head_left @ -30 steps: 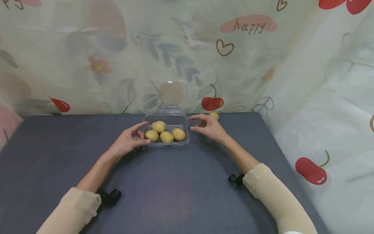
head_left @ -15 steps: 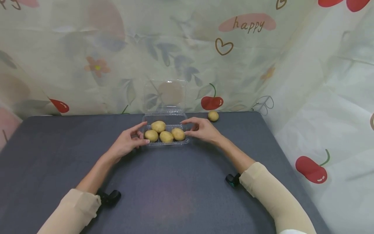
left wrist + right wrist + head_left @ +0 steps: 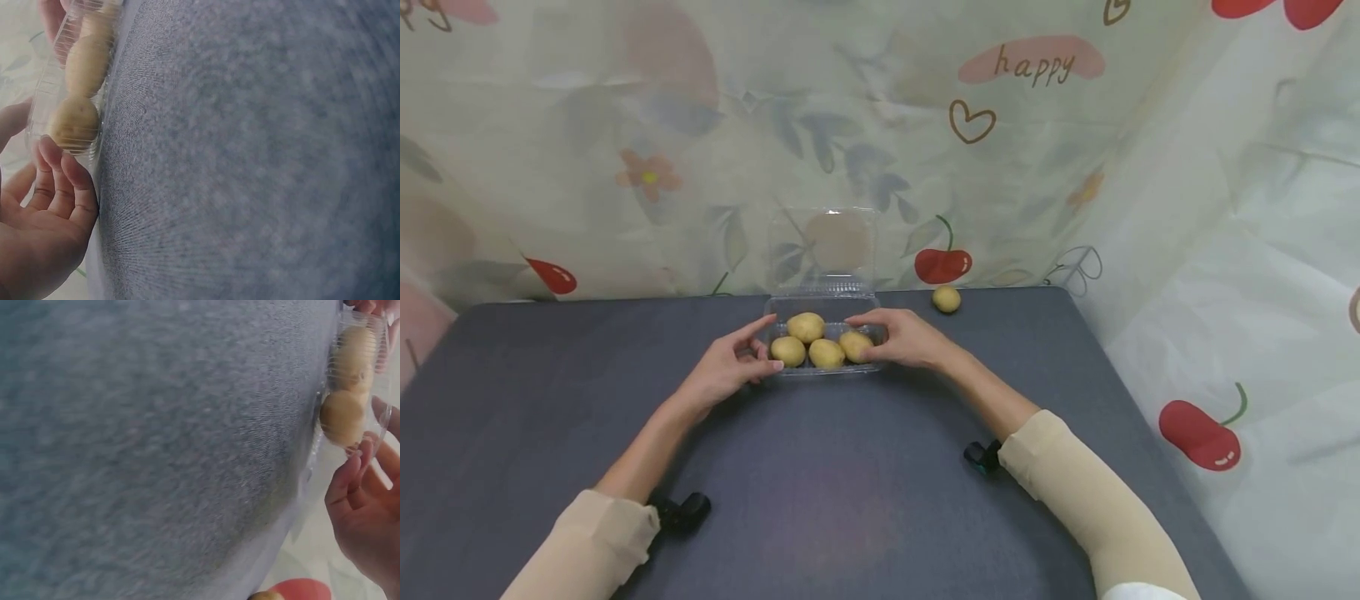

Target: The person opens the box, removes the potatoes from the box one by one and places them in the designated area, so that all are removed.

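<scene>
A clear plastic box point(image 3: 831, 372) sits upright between the left hand point(image 3: 722, 367) and the right hand point(image 3: 912, 339), hinged lid point(image 3: 822, 242) raised. Four yellowish potatoes point(image 3: 806, 327) lie inside: three in front, one behind, nearer the left hand. A fifth potato point(image 3: 946, 299) lies outside, just beyond the right hand.

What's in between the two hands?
The head view shows an open clear box with four potatoes inside, between the left hand and right hand.
</scene>
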Demonstrator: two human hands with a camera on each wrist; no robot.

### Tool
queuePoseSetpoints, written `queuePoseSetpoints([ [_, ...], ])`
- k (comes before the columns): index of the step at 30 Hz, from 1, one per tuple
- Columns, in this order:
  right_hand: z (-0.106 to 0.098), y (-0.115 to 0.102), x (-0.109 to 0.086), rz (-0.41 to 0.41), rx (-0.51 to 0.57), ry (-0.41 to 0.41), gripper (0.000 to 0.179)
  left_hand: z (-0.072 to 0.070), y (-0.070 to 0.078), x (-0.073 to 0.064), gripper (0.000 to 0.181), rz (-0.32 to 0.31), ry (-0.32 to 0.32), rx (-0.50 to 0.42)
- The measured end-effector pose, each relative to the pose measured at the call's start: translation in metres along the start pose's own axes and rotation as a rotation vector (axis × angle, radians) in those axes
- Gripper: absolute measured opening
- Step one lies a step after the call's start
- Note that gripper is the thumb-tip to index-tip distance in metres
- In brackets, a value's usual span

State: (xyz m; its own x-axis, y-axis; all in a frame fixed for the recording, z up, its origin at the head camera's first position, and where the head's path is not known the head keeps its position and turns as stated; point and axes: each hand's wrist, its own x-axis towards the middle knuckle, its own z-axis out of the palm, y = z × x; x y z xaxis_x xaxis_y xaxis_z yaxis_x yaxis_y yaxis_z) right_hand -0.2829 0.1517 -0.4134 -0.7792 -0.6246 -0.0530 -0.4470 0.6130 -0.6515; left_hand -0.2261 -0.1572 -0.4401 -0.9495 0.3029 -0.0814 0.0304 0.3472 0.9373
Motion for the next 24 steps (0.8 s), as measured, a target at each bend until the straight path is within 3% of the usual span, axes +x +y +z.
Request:
queuePoseSetpoints([
  [8,0.005,-0.006,0.012,0.078,-0.073,-0.121,0.06,-0.001,0.001,-0.001,0.078,0.001,-0.009,-0.004],
  [15,-0.003,-0.013,0.015,0.078,-0.111,-0.206,0.061,-0.001,0.002,0.0,0.078,-0.004,-0.007,0.0],
  [24,0.001,-0.003,0.015,0.006,-0.185,-0.122,0.061,0.001,-0.001,0.001,0.077,-0.019,0.003,0.01],
])
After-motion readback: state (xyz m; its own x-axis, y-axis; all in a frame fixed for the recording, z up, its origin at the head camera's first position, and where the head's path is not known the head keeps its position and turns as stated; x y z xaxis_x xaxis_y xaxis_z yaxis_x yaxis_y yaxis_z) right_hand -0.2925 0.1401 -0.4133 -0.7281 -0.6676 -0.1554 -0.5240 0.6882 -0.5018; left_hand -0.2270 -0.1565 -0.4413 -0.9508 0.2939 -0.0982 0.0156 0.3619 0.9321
